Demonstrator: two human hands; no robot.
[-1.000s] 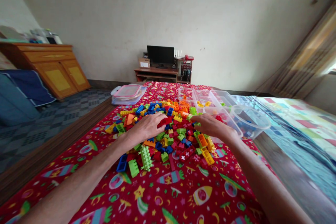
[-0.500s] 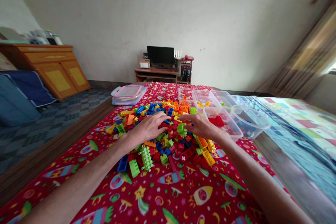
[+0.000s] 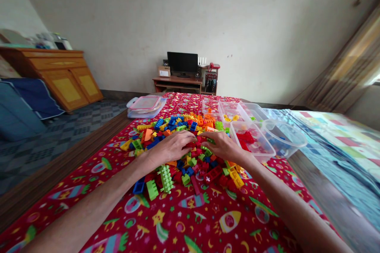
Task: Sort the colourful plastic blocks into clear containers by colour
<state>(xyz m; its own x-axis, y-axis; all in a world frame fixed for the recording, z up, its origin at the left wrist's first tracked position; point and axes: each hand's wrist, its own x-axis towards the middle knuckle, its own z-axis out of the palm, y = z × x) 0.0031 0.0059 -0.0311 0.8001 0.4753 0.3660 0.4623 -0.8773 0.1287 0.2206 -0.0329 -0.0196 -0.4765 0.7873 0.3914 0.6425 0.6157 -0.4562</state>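
Red rocket-print bedspread (image 3: 252, 221): plastic bricks pile (image 3: 192, 170) at 12 o'clock, under L hand (image 3: 170, 148) & R hand (image 3: 222, 146), both palm-down, fingers loosely spread, any pinch can't tell; clear tub (image 3: 252, 140) w/ red bricks at 2 o'clock.

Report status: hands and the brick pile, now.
Left hand and right hand palm-down on the plastic building bricks, grip unclear. Nothing in the way. Clear plastic tub of red bricks beside right hand.

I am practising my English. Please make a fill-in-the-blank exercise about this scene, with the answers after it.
1. The left hand and right hand are on a pile of coloured plastic ____.
2. The clear box beside the right hand holds ____ bricks.
3. The round clear bowl holds ____ bricks.
4. The red cloth is printed with ____.

Answers: bricks; red; blue; rockets
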